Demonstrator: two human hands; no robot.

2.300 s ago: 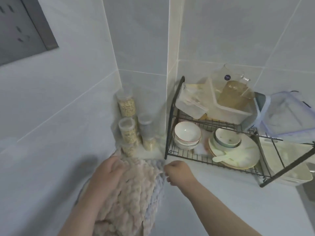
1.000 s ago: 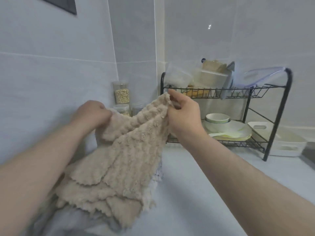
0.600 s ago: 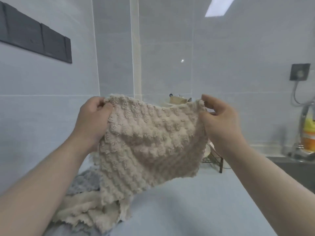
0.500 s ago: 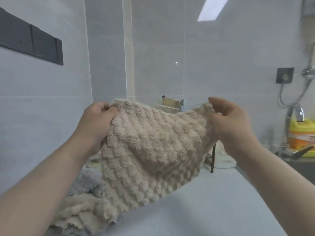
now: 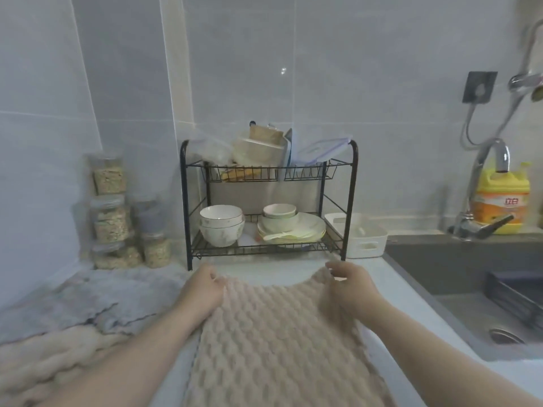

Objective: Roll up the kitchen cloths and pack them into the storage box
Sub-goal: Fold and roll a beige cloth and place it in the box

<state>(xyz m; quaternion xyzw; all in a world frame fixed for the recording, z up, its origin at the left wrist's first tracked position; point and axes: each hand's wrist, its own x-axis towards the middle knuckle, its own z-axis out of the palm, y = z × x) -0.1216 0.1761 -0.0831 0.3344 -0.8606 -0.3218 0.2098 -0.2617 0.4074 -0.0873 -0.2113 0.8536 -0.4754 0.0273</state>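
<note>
A beige, bumpy kitchen cloth lies spread on the pale counter in front of me. My left hand pinches its far left corner and my right hand pinches its far right corner. A pile of other cloths, grey and beige, lies at the left. A white storage box with handle slots stands to the right of the dish rack.
A black two-tier dish rack with bowls and plates stands against the wall. Stacked clear jars fill the left corner. A dark sink with a tap and a yellow detergent bottle is at the right.
The beige cloth was held up in the air by its two corners; now it is laid out flat on the counter, both hands still on the far corners.
</note>
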